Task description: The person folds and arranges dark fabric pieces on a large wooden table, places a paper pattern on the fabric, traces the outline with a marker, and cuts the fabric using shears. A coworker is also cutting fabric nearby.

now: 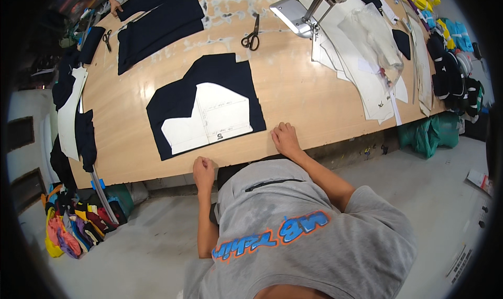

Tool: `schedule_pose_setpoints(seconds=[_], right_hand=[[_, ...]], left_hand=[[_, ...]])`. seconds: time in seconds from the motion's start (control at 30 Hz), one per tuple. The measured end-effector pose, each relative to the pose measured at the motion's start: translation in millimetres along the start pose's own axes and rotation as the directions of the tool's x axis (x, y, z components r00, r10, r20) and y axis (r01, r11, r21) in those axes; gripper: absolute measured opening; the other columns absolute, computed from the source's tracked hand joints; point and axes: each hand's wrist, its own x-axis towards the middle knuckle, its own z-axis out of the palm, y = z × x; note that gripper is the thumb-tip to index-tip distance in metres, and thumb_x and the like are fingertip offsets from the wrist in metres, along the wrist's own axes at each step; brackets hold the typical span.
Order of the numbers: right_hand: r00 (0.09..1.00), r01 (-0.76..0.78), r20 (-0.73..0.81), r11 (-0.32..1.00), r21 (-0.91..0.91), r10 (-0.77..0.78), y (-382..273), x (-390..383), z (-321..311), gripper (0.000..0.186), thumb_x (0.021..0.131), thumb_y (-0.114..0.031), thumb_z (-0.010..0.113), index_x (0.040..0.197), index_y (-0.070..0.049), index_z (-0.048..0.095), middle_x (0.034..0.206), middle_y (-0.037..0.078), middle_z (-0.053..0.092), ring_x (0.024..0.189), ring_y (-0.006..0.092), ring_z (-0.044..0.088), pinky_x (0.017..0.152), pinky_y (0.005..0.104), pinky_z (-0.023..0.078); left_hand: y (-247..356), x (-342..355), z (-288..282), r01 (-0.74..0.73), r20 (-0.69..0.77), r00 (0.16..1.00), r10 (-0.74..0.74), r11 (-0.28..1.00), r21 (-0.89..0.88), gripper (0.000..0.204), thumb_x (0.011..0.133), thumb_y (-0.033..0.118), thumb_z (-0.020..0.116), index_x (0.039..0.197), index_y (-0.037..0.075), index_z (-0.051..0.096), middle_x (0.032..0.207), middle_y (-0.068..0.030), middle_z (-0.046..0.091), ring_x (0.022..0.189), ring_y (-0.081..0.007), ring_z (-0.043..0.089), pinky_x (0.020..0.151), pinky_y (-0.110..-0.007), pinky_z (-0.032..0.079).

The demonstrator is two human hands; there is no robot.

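My left hand (pixel 204 171) is at the table's near edge, its fingers curled closed with nothing seen in them. On the table top near that edge rests my right hand (pixel 285 139), also with fingers folded in and no object showing. Between and beyond them lies a dark navy fabric piece (pixel 175 100), just left of my right hand. A white paper pattern (pixel 225 108) with pencil lines lies flat on it. Neither hand touches the fabric or the pattern.
Black scissors (pixel 251 40) lie mid-table; smaller scissors (pixel 107 40) lie far left by a navy fabric stack (pixel 162 32). Another person's hand (pixel 116 7) touches fabric there. A cutting machine (pixel 298 16) and paper patterns (pixel 340 53) occupy the right. Colourful cloth (pixel 73 228) is heaped below left.
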Motion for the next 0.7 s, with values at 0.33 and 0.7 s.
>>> schedule_pose_setpoints(seconds=[0.33,0.7], right_hand=[[0.991,-0.004,-0.131,0.988,0.155,0.024,45,163,-9,0.028,0.109,-0.019,0.065,0.087,-0.002,0.069,0.088,0.017,0.063,0.088,0.0387,0.061,0.081,0.0522,0.045],[0.947,0.021,-0.317,0.995,-0.094,-0.05,157,561,-34,0.031,0.105,-0.018,0.061,0.131,-0.005,0.071,0.125,0.026,0.069,0.12,0.048,0.066,0.105,0.0568,0.053]], left_hand=[[43,7,21,0.132,0.057,0.991,-0.125,0.979,-0.153,0.026,0.111,0.026,0.065,0.101,0.002,0.064,0.096,-0.016,0.061,0.09,-0.0312,0.063,0.083,-0.044,0.053],[52,21,27,0.201,0.178,0.968,-0.177,0.971,-0.127,0.032,0.102,0.025,0.08,0.102,0.002,0.058,0.102,-0.0166,0.053,0.095,-0.0336,0.054,0.089,-0.046,0.047]])
